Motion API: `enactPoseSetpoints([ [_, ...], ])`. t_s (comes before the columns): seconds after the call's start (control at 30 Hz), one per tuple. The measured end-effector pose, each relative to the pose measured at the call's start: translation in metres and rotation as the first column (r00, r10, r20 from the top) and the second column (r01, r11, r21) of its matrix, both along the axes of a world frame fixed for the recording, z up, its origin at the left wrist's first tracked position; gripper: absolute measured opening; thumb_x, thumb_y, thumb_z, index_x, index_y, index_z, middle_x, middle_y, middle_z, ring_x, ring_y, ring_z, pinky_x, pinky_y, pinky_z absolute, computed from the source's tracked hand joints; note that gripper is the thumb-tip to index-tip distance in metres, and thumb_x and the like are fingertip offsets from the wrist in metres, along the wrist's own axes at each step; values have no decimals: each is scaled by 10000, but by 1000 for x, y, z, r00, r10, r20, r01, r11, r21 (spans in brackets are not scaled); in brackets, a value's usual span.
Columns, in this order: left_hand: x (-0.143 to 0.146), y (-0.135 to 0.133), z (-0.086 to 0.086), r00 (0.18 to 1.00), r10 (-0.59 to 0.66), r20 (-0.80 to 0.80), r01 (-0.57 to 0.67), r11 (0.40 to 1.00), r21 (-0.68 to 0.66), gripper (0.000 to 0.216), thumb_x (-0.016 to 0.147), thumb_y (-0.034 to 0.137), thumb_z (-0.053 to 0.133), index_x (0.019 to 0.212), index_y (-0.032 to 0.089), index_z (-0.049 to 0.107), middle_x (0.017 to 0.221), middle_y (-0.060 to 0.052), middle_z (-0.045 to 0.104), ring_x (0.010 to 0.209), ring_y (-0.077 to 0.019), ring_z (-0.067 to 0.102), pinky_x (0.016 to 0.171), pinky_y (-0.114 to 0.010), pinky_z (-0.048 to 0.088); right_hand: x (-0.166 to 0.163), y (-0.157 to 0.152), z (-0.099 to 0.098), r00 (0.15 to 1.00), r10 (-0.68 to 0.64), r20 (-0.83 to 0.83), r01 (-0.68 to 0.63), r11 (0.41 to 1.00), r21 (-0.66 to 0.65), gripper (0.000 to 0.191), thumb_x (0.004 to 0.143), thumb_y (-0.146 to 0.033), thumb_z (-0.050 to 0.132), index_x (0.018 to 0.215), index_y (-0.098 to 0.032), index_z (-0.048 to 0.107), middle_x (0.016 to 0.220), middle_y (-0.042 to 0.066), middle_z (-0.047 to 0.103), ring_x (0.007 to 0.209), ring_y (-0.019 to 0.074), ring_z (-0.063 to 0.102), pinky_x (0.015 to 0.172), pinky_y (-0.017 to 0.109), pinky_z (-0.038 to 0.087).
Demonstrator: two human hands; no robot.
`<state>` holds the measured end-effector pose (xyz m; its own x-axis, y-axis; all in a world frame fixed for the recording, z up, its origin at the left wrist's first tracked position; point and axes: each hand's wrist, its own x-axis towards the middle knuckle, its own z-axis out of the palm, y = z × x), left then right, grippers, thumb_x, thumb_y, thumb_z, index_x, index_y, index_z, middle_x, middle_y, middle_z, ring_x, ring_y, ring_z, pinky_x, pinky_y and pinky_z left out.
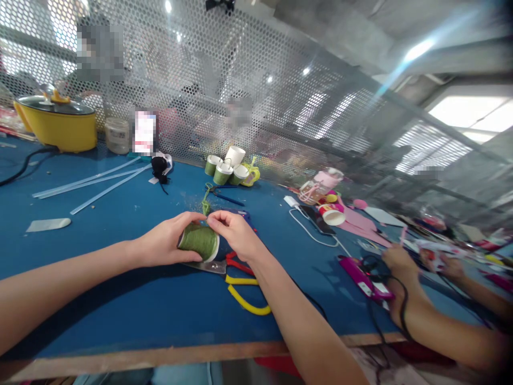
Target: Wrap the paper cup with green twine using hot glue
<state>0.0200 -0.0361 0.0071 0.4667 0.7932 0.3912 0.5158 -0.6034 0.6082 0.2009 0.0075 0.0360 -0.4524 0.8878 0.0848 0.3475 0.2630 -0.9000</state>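
I watch the left hand [165, 239] cradle the green-wrapped cup [199, 242] just below and left of frame centre; the right hand [235, 230] pinches narrowly by the cup's upper side, on what I can't tell. A light grip should avoid denting.

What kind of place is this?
Probably a craft workshop, though I can't be sure. The long blue table has scissors and green thread on it, and another person's hand is there too.
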Motion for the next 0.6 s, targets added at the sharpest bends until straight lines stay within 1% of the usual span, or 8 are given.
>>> enactPoseSetpoints([
  [0.1, -1, -1, 0, 1000, -6, 11, 6, 1000, -8, 635, 694, 343, 651, 1215, 188, 322, 1142, -99, 513, 1000, -234, 536, 839, -362, 451, -2, 2, -1, 997, -38, -70, 37, 999, -10, 240, 724, -388, 564, 745, -150, 563, 673, -14, 508, 629, 111, 423, 630, 267, 343],
  [0.17, -1, -2, 1, 1000, -23, 20, 23, 1000, 9, 654, 708, 344, 642, 1242, 194, 296, 1158, -105, 502, 1013, -234, 529, 848, -364, 448, -4, 2, -1, 990, -58, -125, 54, 998, -35, 245, 712, -392, 577, 748, -150, 561, 682, -13, 516, 635, 109, 423, 633, 265, 342],
  [0.23, -1, -3, 2, 998, -52, 19, 51, 998, 43, 627, 732, 341, 623, 1252, 200, 303, 1155, -104, 497, 1028, -233, 520, 862, -363, 441, -7, 2, -1, 983, -65, -171, 51, 995, -85, 252, 692, -397, 598, 740, -152, 562, 667, -22, 513, 619, 103, 420, 623, 260, 340],
  [0.33, -1, -4, 4, 995, -96, -18, 97, 993, 70, 553, 768, 336, 586, 1251, 203, 353, 1120, -102, 487, 1013, -229, 525, 865, -363, 441, -9, 2, -2, 974, -60, -220, 14, 979, -202, 255, 649, -393, 641, 716, -159, 564, 635, -39, 512, 586, 91, 426, 604, 252, 342],
  [0.4, -1, -4, 5, 992, -119, -45, 122, 990, 70, 535, 776, 329, 577, 1256, 206, 374, 1115, -103, 473, 1012, -228, 523, 871, -361, 439, -10, 3, -3, 973, -46, -225, -16, 963, -268, 247, 617, -371, 671, 690, -156, 571, 626, -41, 529, 578, 85, 441, 604, 246, 351],
  [0.5, -1, -5, 6, 990, -134, -53, 138, 988, 74, 524, 766, 323, 588, 1243, 208, 404, 1118, -99, 467, 1033, -228, 511, 903, -361, 420, -10, 5, -4, 980, -16, -199, -51, 943, -329, 237, 590, -351, 692, 664, -148, 594, 613, -31, 559, 573, 85, 468, 603, 243, 374],
  [0.57, 0, -6, 6, 990, -130, -48, 134, 988, 72, 496, 756, 326, 596, 1210, 200, 440, 1111, -99, 474, 1028, -227, 515, 909, -358, 417, -7, 8, -4, 984, 7, -177, -64, 947, -316, 243, 617, -371, 666, 682, -143, 617, 649, -5, 596, 597, 97, 503, 608, 247, 397],
  [0.6, 0, -6, 7, 991, -123, -45, 126, 990, 70, 483, 751, 328, 600, 1192, 194, 455, 1106, -100, 478, 1020, -226, 519, 905, -354, 420, -5, 10, -2, 987, 8, -161, -53, 959, -277, 251, 643, -385, 642, 699, -140, 625, 684, 12, 614, 621, 106, 523, 608, 247, 407],
])
